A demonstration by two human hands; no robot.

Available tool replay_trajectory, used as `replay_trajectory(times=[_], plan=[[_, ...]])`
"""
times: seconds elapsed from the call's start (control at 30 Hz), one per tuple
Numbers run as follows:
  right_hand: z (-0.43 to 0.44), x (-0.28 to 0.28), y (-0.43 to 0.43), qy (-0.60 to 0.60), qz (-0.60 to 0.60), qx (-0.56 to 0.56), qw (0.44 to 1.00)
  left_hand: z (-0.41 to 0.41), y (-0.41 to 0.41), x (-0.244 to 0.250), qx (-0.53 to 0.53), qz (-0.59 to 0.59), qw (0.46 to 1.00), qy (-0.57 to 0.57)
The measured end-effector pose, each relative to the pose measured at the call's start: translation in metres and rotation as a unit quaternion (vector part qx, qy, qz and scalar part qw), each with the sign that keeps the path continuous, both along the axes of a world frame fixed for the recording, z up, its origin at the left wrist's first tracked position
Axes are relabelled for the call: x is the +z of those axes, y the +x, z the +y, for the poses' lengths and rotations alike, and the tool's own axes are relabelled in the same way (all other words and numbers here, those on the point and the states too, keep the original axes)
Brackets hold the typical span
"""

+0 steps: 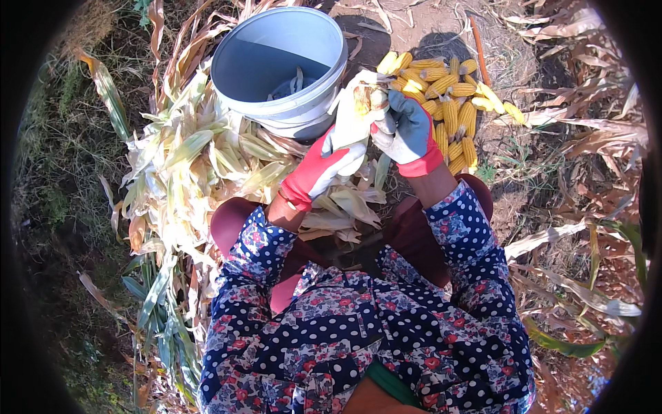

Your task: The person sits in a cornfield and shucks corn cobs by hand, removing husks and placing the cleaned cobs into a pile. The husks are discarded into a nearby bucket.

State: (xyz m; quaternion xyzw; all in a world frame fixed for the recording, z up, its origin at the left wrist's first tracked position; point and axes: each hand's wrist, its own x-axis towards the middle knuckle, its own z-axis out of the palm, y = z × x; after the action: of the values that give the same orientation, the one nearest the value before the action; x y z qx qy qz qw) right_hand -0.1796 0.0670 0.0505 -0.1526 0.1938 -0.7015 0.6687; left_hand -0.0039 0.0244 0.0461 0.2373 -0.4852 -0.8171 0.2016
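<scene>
My left hand (331, 165), in a red and pale grey work glove, grips an ear of corn in pale husk (350, 116) from below. The ear stands roughly upright, its husk still around it. My right hand (406, 127), gloved alike, pinches the ear near its upper right side, by dark dry silk or a stub; which one I cannot tell. Just behind the right hand lies a pile of husked yellow corn cobs (450, 111) on the soil. Left of the ear stands a tilted grey plastic bucket (305, 106) with a few husk scraps inside.
A large heap of stripped corn husks (181, 171) spreads left of and below the bucket. Past the cobs lies a thin reddish-brown stick (480, 52). Dry corn leaves (584, 124) cover the ground at the right, and grass and weeds (57, 207) grow at the left.
</scene>
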Motion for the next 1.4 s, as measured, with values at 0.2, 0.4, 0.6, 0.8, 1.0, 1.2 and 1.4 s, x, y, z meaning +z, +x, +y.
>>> replay_trajectory(times=[0.2, 0.4, 0.6, 0.8, 1.0, 1.2, 1.4], plan=[[0.001, -0.022, 0.003, 0.029, 0.186, -0.04, 0.981, -0.015, -0.008, 0.015, 0.101, 0.035, 0.987, -0.121], [0.028, 0.007, 0.019, 0.033, 0.285, 0.11, 0.952, -0.066, 0.004, -0.022, 0.287, 0.066, 0.948, 0.121], [0.023, 0.038, 0.022, -0.185, 0.544, 0.232, 0.785, -0.112, 0.075, 0.02, 0.386, 0.215, 0.896, 0.041], [0.035, 0.03, 0.037, 0.042, 0.518, 0.238, 0.82, -0.116, 0.092, 0.024, 0.502, 0.247, 0.829, -0.002], [0.001, -0.02, 0.025, 0.091, 0.892, 0.22, 0.385, -0.096, 0.085, 0.049, 0.527, 0.053, 0.822, -0.209], [-0.008, -0.011, 0.015, 0.063, 0.667, 0.06, 0.74, -0.092, 0.07, 0.018, 0.423, -0.012, 0.846, -0.324], [-0.003, -0.009, 0.066, -0.052, 0.66, 0.003, 0.749, -0.03, 0.028, 0.035, 0.298, -0.012, 0.926, -0.231]])
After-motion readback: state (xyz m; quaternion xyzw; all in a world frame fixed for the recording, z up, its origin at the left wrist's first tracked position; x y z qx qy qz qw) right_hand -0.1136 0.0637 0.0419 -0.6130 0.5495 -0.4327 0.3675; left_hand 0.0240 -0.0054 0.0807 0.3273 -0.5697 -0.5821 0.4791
